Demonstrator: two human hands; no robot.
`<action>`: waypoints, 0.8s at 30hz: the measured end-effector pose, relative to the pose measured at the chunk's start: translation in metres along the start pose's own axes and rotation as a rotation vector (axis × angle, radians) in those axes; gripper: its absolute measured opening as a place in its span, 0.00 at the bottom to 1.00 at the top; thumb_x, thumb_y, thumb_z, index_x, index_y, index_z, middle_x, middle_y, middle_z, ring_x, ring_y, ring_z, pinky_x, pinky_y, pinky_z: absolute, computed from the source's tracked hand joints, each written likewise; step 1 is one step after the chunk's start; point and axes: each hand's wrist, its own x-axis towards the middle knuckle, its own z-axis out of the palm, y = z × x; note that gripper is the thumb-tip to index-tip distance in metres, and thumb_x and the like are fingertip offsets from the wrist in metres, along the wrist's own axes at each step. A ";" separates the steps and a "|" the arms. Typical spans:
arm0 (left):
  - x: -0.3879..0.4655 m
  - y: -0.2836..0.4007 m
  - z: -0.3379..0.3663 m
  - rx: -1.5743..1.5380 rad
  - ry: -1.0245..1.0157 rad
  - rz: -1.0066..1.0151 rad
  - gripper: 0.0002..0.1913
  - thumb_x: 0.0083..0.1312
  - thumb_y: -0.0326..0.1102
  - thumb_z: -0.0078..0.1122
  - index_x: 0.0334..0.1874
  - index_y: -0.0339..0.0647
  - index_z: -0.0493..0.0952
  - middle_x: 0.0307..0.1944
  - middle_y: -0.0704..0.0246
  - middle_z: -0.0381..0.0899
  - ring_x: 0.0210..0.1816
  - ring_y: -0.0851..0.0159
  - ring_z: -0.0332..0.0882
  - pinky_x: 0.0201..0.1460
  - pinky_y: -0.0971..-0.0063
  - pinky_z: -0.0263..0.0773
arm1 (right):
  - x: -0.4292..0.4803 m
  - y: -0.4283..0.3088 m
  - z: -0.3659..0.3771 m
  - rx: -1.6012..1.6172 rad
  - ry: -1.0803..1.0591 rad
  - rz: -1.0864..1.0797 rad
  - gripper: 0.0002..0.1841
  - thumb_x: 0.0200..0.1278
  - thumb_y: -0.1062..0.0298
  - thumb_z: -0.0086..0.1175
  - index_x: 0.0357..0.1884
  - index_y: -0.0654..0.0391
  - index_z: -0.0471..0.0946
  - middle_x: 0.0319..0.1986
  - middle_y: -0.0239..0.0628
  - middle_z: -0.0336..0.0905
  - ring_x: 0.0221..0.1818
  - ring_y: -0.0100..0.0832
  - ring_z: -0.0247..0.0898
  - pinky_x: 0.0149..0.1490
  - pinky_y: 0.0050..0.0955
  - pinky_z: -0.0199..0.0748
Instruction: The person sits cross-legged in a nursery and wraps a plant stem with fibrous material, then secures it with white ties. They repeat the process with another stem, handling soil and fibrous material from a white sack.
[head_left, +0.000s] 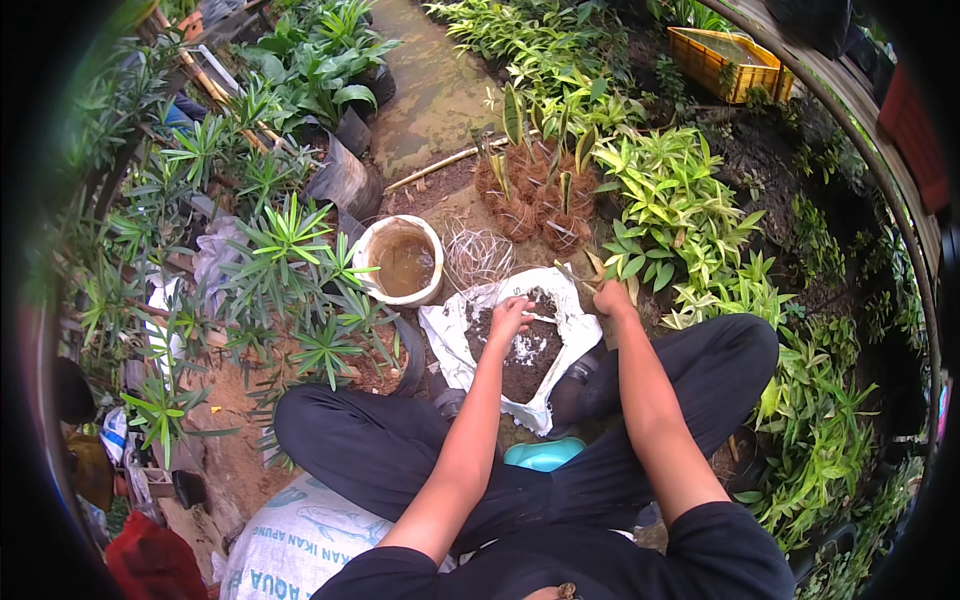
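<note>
A white sack (442, 321) lies with its sides rolled down between my legs, dark soil (530, 371) inside. Over the soil is my left hand (511, 319), its fingers loosely curled and apart with nothing visible in them. My right hand (613, 298) is beyond the sack's right edge, fingers bent, next to narrow yellowish-brown leaves (596, 264). Whether it grips one of these is hidden by the hand itself. Past the sack stand several snake plant cuttings (566, 193) with their bases wrapped in brown coconut fibre (517, 219).
A pail of murky water (402, 268) stands left of a tangle of pale plastic strips (480, 255). A turquoise plastic dish (545, 454) is under my legs. Leafy plants (660, 180) line the right; long-leaved shrubs (289, 240) crowd the left. A yellow crate (731, 64) sits far right.
</note>
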 end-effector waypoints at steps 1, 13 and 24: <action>0.002 0.001 0.006 -0.009 -0.015 0.019 0.17 0.72 0.46 0.55 0.56 0.44 0.75 0.49 0.71 0.86 0.42 0.72 0.83 0.41 0.76 0.75 | 0.009 0.009 -0.007 0.022 0.039 -0.021 0.15 0.55 0.65 0.56 0.42 0.61 0.85 0.47 0.55 0.83 0.54 0.49 0.79 0.58 0.43 0.75; -0.004 0.034 0.022 0.216 -0.069 0.554 0.26 0.63 0.33 0.66 0.64 0.41 0.73 0.55 0.63 0.81 0.56 0.66 0.79 0.55 0.71 0.75 | -0.037 -0.064 -0.127 0.549 -0.516 -0.042 0.14 0.71 0.65 0.49 0.53 0.59 0.78 0.33 0.35 0.81 0.31 0.28 0.78 0.34 0.29 0.83; -0.028 0.057 0.056 0.383 -0.128 0.622 0.34 0.64 0.37 0.66 0.73 0.44 0.64 0.69 0.61 0.69 0.66 0.54 0.71 0.64 0.58 0.70 | -0.075 -0.108 -0.153 0.431 -0.060 -0.546 0.14 0.69 0.60 0.59 0.38 0.64 0.79 0.27 0.35 0.82 0.27 0.24 0.77 0.36 0.26 0.75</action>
